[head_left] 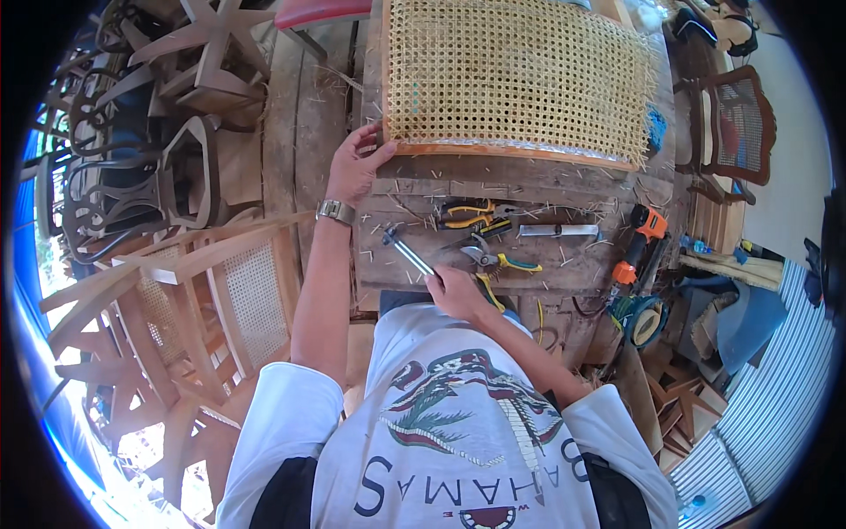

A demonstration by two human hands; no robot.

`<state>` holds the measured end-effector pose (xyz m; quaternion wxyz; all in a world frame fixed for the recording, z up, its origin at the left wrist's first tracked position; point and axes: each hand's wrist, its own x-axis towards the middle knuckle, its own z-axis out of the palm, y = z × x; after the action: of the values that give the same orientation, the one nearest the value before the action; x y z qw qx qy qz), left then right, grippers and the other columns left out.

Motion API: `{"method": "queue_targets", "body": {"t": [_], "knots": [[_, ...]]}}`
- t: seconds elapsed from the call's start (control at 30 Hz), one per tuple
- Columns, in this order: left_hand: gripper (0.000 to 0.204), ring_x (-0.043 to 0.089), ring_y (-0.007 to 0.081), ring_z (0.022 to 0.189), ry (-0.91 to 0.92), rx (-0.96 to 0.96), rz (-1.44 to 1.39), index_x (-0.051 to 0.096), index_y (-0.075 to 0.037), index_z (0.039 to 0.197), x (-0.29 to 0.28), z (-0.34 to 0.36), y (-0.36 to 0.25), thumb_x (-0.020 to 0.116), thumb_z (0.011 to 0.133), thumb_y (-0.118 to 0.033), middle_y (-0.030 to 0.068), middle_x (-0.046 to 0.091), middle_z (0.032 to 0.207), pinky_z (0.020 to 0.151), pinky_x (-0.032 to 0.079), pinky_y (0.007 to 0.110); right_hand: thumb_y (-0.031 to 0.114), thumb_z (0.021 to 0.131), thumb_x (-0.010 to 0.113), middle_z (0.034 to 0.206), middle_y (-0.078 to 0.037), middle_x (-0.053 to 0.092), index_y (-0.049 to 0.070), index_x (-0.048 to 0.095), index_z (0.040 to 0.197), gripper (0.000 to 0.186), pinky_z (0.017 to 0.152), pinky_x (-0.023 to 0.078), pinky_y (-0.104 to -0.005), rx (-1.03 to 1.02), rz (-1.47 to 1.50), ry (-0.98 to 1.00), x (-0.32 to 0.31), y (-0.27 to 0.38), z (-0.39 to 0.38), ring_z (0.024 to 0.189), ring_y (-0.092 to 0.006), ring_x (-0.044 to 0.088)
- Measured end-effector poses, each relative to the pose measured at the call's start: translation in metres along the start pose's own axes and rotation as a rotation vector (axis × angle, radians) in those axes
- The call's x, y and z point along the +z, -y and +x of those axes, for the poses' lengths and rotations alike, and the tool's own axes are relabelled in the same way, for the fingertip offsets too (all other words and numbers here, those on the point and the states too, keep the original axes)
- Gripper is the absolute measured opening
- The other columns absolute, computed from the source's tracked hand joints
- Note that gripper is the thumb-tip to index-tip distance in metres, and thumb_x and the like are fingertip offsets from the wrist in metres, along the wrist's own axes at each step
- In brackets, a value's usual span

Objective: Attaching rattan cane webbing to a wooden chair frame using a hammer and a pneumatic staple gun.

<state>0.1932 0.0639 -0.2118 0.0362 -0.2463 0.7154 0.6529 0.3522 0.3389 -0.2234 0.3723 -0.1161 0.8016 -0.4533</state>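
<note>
My left hand (pixel 354 166) grips the near left corner of a wooden frame with woven cane webbing (pixel 515 75) that lies on a rough wooden workbench (pixel 414 264). A metal watch sits on that wrist. My right hand (pixel 456 291) is closed on the handle of a hammer (pixel 404 249), whose metal shaft points up and left over the bench. Pliers and snips with yellow handles (pixel 480 238) lie just beyond my right hand.
A flat metal blade (pixel 557 231) and an orange power drill (pixel 636 242) lie on the bench's right side. Unfinished wooden chairs (pixel 176 291) are stacked at my left, some with cane backs. More chairs (pixel 736 128) stand at the right, near corrugated sheeting (pixel 775 397).
</note>
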Motion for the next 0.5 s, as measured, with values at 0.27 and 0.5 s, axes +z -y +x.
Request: {"method": "queue_targets", "body": {"t": [0.27,0.5], "knots": [[0.051,0.056,0.0372,0.136,-0.02,0.689,0.82,0.068,-0.01,0.13,0.083,-0.076,-0.045,0.084,0.082,-0.018,0.0138,0.065,0.141,0.112,0.044,0.053,0.029,0.103,0.066,0.126,-0.029,0.065,-0.004,0.058,0.141,0.051,0.091,0.057,-0.0558,0.016,-0.225,-0.001,-0.016,-0.005,-0.002,0.107,-0.0501,0.069],[0.073,0.031,0.041,0.158,0.09,0.609,0.917,0.058,-0.011,0.148,0.136,-0.108,-0.036,0.086,0.085,-0.036,0.017,0.039,0.169,0.126,0.028,0.058,0.022,0.098,0.071,0.122,-0.025,0.066,0.0,0.061,0.13,0.04,0.085,0.059,-0.0561,-0.026,-0.361,-0.005,0.0,-0.004,-0.008,0.098,-0.0477,0.071]]}}
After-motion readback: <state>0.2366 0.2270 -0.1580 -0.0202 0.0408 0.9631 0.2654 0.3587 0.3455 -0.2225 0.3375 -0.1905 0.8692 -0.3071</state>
